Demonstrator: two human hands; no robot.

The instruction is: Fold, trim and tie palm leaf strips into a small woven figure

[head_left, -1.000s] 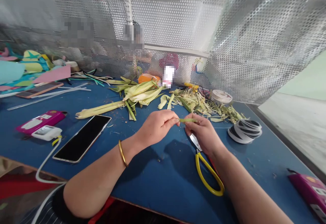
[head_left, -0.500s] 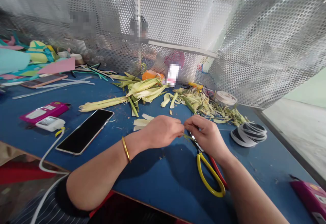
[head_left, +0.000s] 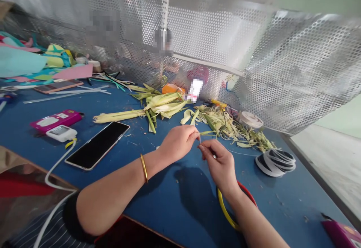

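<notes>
My left hand [head_left: 180, 141], with a gold bangle at the wrist, is pinched closed over the blue table. A narrow green husk strip [head_left: 208, 132] sticks out to the right from its fingertips. My right hand [head_left: 219, 160] is just below and to the right, its thumb and finger closed on a thin white thread [head_left: 200, 139] that runs up to the left fingertips. A length of thread also trails toward the spool [head_left: 275, 162] on the right. Beneath my right hand and forearm lie scissors with yellow and red handles [head_left: 224, 208]; their blades are mostly hidden.
Pale green corn husks [head_left: 166, 103] lie beyond my hands, with a heap of husk scraps [head_left: 222, 122] to their right. A phone [head_left: 98, 145] and a magenta device [head_left: 58, 120] with a white cable are on the left. A perforated metal screen [head_left: 208, 33] stands behind.
My right hand has moved down, nearer to me, while my left stays raised, so a short stretch of thread shows between them. The green strip now points right from the left fingertips.
</notes>
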